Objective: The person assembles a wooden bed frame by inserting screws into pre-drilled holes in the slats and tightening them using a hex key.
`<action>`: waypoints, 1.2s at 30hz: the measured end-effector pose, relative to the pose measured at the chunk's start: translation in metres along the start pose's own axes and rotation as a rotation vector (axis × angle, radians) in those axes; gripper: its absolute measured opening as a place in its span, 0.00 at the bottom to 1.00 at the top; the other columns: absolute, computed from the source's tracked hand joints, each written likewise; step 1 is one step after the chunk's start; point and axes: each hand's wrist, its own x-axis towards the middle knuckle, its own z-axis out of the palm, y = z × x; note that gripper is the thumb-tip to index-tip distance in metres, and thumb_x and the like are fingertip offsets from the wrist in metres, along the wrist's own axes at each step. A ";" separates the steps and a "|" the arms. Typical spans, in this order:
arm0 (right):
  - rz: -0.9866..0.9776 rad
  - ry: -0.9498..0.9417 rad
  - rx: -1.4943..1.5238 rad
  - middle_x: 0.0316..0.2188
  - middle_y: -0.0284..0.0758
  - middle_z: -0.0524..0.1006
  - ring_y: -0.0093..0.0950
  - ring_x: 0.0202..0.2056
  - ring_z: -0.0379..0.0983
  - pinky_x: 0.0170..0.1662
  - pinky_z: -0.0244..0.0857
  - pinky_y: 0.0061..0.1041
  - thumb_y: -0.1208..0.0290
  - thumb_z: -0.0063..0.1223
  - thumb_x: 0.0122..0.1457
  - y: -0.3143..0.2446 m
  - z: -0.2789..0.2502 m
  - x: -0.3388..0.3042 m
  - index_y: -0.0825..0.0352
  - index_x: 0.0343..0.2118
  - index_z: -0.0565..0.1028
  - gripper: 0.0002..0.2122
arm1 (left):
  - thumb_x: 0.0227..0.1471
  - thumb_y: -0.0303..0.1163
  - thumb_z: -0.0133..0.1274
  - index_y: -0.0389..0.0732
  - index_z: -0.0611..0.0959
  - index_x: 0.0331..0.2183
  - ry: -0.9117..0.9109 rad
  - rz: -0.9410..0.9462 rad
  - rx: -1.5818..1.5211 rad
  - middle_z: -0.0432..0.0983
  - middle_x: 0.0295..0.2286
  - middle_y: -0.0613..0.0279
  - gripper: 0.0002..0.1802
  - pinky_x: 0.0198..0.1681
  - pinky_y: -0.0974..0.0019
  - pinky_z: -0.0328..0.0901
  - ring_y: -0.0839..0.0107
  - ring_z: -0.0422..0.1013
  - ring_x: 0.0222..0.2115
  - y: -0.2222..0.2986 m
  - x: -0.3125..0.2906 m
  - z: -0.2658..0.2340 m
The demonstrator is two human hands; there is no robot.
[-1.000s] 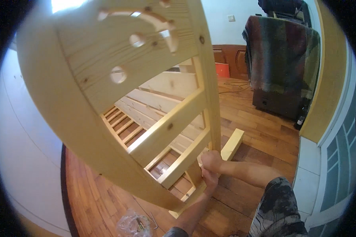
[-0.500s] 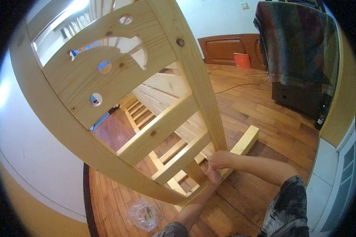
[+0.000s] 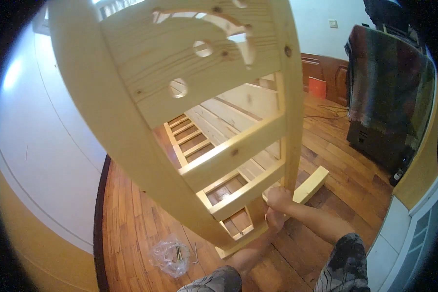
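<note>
I judge the pine bed-end panel (image 3: 233, 153) assembled, fasteners (image 3: 179, 253) remaining in a plastic bag (image 3: 166, 259), while left hand (image 3: 275, 220) and right hand (image 3: 280, 198) curl low beside it, grasping what I cannot tell.

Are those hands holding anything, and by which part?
It can't be told: the left hand and right hand are close together near the bottom of a wooden post, hiding whatever may be gripped.
</note>
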 end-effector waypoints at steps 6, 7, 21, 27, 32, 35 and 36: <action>-0.390 0.036 -0.173 0.22 0.36 0.69 0.34 0.21 0.69 0.20 0.64 0.29 0.71 0.45 0.41 -0.012 -0.017 -0.004 0.66 0.23 0.68 0.06 | 0.51 0.28 0.29 0.42 0.62 0.45 0.365 -0.290 1.111 0.61 0.39 0.63 0.17 0.41 0.75 0.58 0.75 0.59 0.41 0.047 0.006 0.006; -0.566 0.038 -0.203 0.24 0.36 0.68 0.33 0.21 0.69 0.18 0.63 0.25 0.70 0.44 0.43 0.000 -0.031 -0.006 0.66 0.25 0.65 0.07 | 0.51 0.28 0.29 0.42 0.62 0.45 0.352 -0.300 1.082 0.61 0.39 0.63 0.17 0.41 0.75 0.58 0.75 0.59 0.41 0.050 0.006 0.024; -0.572 -0.247 -0.369 0.16 0.36 0.71 0.33 0.23 0.70 0.22 0.63 0.29 0.70 0.47 0.38 0.002 -0.025 0.002 0.62 0.11 0.71 0.05 | 0.38 0.29 0.49 0.35 0.70 0.37 0.246 0.146 1.218 0.66 0.34 0.51 0.19 0.40 0.64 0.59 0.61 0.62 0.39 0.083 -0.005 0.063; 0.144 -0.026 -0.302 0.19 0.37 0.72 0.35 0.23 0.69 0.25 0.63 0.33 0.67 0.49 0.35 -0.018 -0.004 0.004 0.63 0.19 0.73 0.07 | 0.36 0.31 0.51 0.34 0.70 0.36 0.295 0.193 1.348 0.66 0.35 0.50 0.21 0.39 0.63 0.58 0.60 0.63 0.38 0.077 -0.003 0.052; -0.611 0.081 -0.314 0.18 0.35 0.71 0.34 0.23 0.69 0.24 0.63 0.31 0.68 0.49 0.37 0.001 -0.017 0.008 0.60 0.20 0.73 0.05 | 0.35 0.32 0.51 0.34 0.71 0.36 0.338 0.171 1.414 0.66 0.36 0.49 0.21 0.40 0.63 0.58 0.60 0.62 0.39 0.046 0.002 0.031; -0.733 -0.097 -0.390 0.17 0.34 0.71 0.34 0.22 0.69 0.23 0.63 0.30 0.69 0.49 0.38 0.023 -0.005 0.026 0.60 0.19 0.72 0.04 | 0.38 0.32 0.48 0.35 0.71 0.36 0.430 0.070 1.354 0.65 0.38 0.49 0.20 0.42 0.63 0.56 0.59 0.61 0.40 0.031 0.006 0.013; -0.740 -0.092 -0.383 0.17 0.34 0.71 0.34 0.22 0.69 0.23 0.63 0.30 0.69 0.49 0.38 0.021 -0.003 0.028 0.60 0.19 0.72 0.04 | 0.39 0.32 0.47 0.35 0.71 0.37 0.467 0.038 1.341 0.65 0.38 0.49 0.19 0.43 0.63 0.55 0.58 0.61 0.40 0.032 0.005 0.006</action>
